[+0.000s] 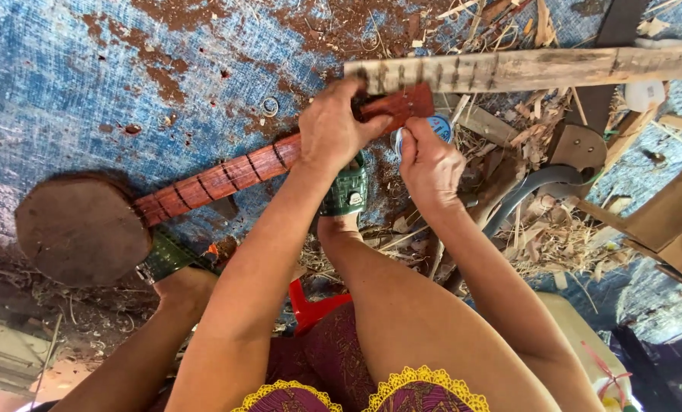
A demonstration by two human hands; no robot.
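A handmade stringed instrument lies across a blue mat: a round brown wooden body (82, 229) at the left and a reddish fretted neck (219, 177) running up to the right. My left hand (335, 126) grips the neck near its head end (406, 101). Just to the right, my right hand (430, 162) pinches a small blue-and-white round spool (439, 126) beside the neck's end. My feet in green sandals (347, 191) press against the instrument from below.
A pale notched wooden stick (524, 70) lies just above the neck. Wood shavings and offcuts (543, 229) litter the right side. Reddish sawdust dusts the blue mat (66, 84). Wooden boards (665, 217) sit at the right edge, and a red object (310, 309) lies between my legs.
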